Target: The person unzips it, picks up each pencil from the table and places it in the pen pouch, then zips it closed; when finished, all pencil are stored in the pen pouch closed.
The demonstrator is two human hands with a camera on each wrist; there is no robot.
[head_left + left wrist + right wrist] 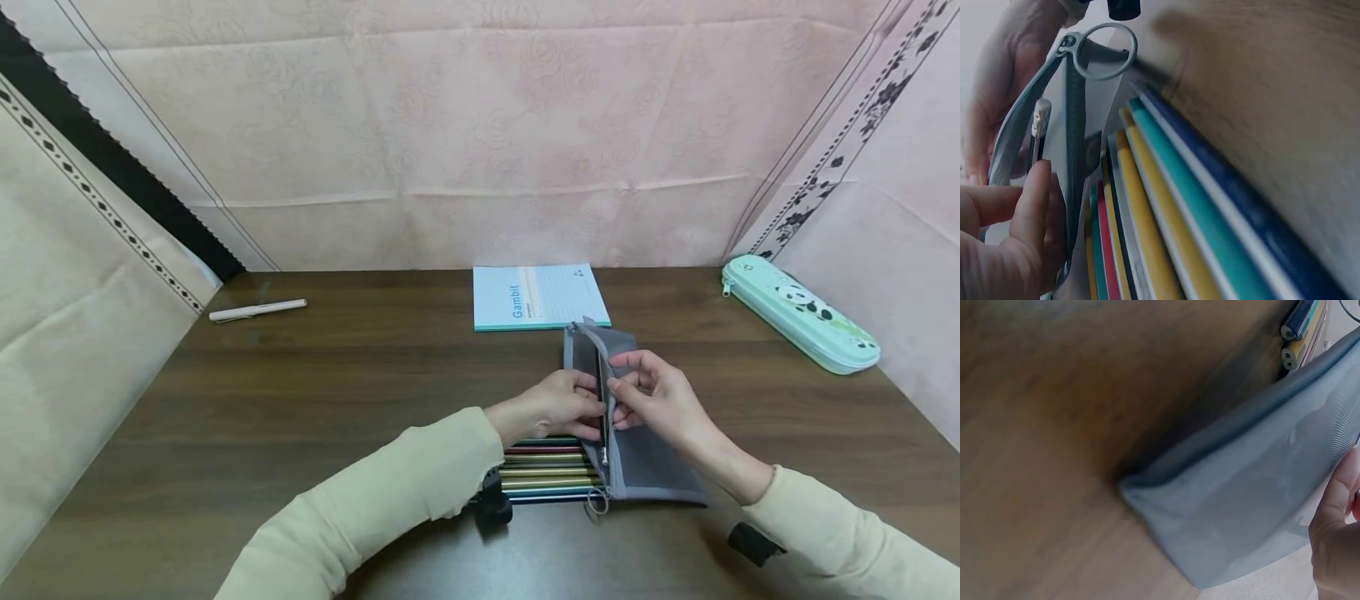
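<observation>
A grey zip pouch [652, 458] lies with its mouth to the left, and a round ring [597, 502] hangs at its near corner. My right hand [663, 400] pinches the pouch's upper edge between thumb and fingers. At the mouth, my left hand [558, 406] pinches a dark pencil [1037, 134] with a white eraser end and a silver band. The pencil lies along the opening, its eraser end towards me. Several coloured pencils [551, 471] lie side by side under my left wrist, with their right ends up against the pouch. The pouch's inside is mostly hidden.
A light blue notebook [536, 297] lies just beyond the pouch. The mint panda pencil case [801, 315] is at the back right, and a white pen [258, 311] at the back left. Cloth walls [480, 133] enclose the wooden table [337, 358].
</observation>
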